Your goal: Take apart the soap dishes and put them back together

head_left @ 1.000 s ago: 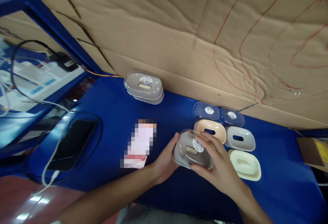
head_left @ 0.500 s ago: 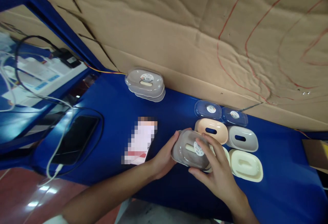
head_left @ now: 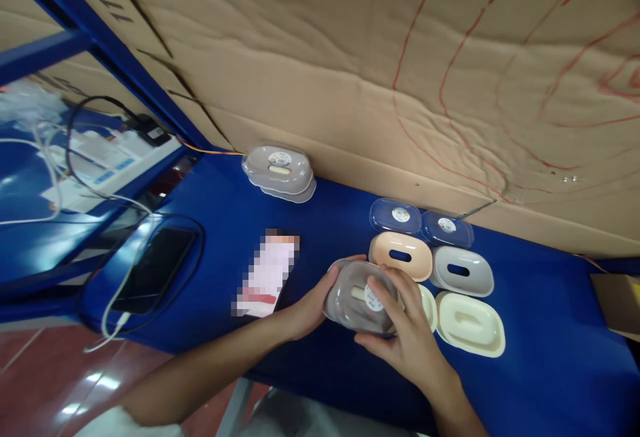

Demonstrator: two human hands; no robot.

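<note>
Held above the blue table is a grey soap dish (head_left: 344, 307) with a clear lid, a round white sticker and a pale slot in its middle. My left hand (head_left: 313, 307) grips its left end, thumb along the side. My right hand (head_left: 413, 337) wraps its right end, fingers over the lid near the sticker and thumb at the near edge. Just beyond lie an orange tray (head_left: 423, 260) and a grey tray (head_left: 483, 274), each with an oval slot. A cream dish (head_left: 493, 330) sits to the right; another cream piece (head_left: 429, 307) is partly hidden by my right hand.
Two clear lids (head_left: 383, 220) with stickers lie by the cardboard wall (head_left: 325, 90). Stacked grey soap dishes (head_left: 297, 174) stand at the back left. A phone with a blurred screen (head_left: 270, 270), a dark phone (head_left: 155, 270) and a white cable (head_left: 125, 270) occupy the left side.
The camera view has shifted slightly, so the table's things appear a little further left. Both hands keep their hold on the grey soap dish, with little change in grip.
</note>
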